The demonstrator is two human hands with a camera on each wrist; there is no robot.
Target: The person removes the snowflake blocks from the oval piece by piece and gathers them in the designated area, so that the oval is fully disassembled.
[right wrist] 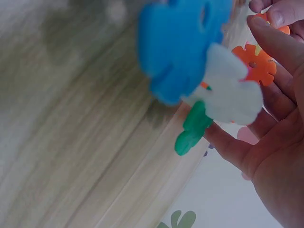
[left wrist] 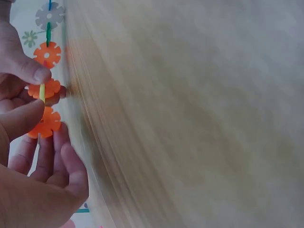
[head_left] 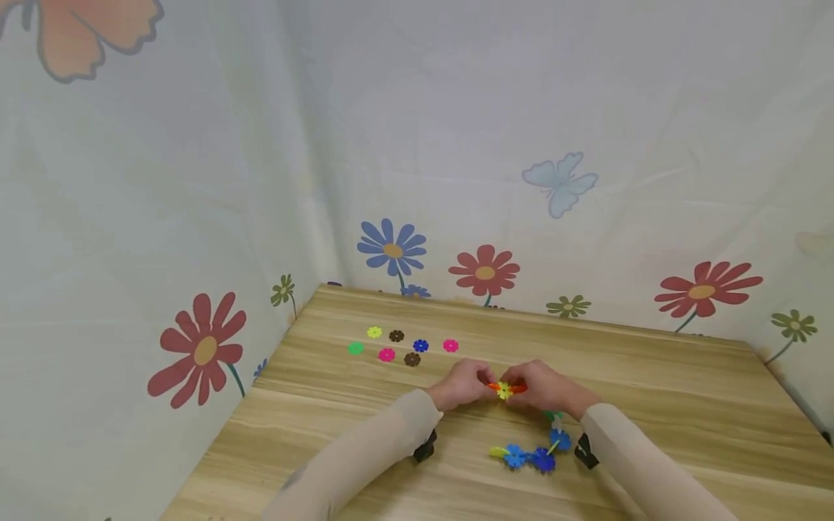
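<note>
Flower-shaped plastic discs are slotted together into a chain. My left hand (head_left: pixel 462 383) pinches an orange disc (left wrist: pixel 49 124) at the chain's far end, its thumb at a yellow disc (head_left: pixel 504 391) seen edge-on in the left wrist view. My right hand (head_left: pixel 547 385) pinches another orange disc (left wrist: pixel 50 89) on the other side of the yellow one. From the right hand the chain runs on through a further orange disc (right wrist: pixel 256 65), a green disc (right wrist: pixel 192 130), a whitish disc (right wrist: pixel 232 90) and a blue disc (right wrist: pixel 178 47). Its other end curves over the table below the hands, finishing in a yellow disc (head_left: pixel 498 452).
Several loose discs lie at the back left of the wooden table (head_left: pixel 313 405), among them a green disc (head_left: pixel 355 348), a dark blue disc (head_left: pixel 420 346), a pink disc (head_left: pixel 451 346) and a brown disc (head_left: pixel 413 359). A flower-printed curtain (head_left: pixel 443 145) hangs behind the table and along its left.
</note>
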